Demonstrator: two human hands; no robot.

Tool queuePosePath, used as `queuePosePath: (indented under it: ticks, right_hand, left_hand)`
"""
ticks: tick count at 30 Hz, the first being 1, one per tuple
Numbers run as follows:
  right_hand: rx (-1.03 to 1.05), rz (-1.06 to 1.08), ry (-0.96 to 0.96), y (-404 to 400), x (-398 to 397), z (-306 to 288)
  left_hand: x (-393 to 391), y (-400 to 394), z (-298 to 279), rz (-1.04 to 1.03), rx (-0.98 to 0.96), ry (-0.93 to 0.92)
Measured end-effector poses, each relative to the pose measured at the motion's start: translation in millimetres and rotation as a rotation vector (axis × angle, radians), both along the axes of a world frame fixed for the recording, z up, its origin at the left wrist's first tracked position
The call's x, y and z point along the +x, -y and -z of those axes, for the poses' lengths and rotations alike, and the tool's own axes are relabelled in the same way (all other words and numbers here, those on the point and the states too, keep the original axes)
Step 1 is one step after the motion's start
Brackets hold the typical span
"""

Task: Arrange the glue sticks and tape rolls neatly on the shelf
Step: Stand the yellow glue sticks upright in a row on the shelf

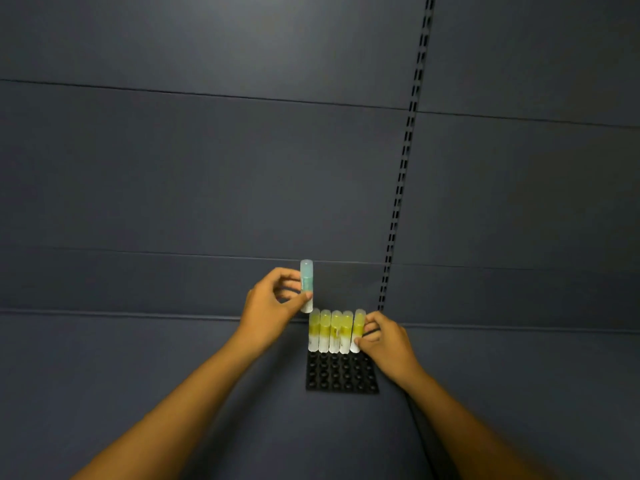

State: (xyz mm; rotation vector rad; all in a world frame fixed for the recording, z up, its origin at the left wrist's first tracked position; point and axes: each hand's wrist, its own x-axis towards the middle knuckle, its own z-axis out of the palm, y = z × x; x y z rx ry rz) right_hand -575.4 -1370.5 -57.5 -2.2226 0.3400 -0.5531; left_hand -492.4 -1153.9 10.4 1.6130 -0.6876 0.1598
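A black holder tray (341,375) with rows of round holes lies on the dark blue shelf. Several yellow-banded glue sticks (330,332) stand upright in its back row. My right hand (382,341) pinches the rightmost yellow stick (358,329) in that row. My left hand (270,303) holds a teal-banded glue stick (307,285) upright between thumb and fingers, just above and left of the row's left end. No tape rolls are in sight.
The blue shelf surface (138,368) spreads left and right of the tray. A blue back panel rises behind it, with a slotted black upright strip (398,202) running down to the tray's right rear corner.
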Motion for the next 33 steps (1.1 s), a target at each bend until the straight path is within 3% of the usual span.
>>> queuePosePath:
  ticks: [11, 18, 33]
  right_hand:
    - [-0.129, -0.08, -0.032, 4, 3, 4]
    - [-0.1, -0.123, -0.063, 12, -6, 3]
    - [-0.032, 0.029, 0.021, 74, -64, -2]
  left_hand:
    - [-41, 0, 13, -0.082, 0.004, -0.013]
    - [-55, 5, 10, -0.05, 0.079, 0.014]
    - [-60, 76, 7, 0.023, 0.344, 0.346]
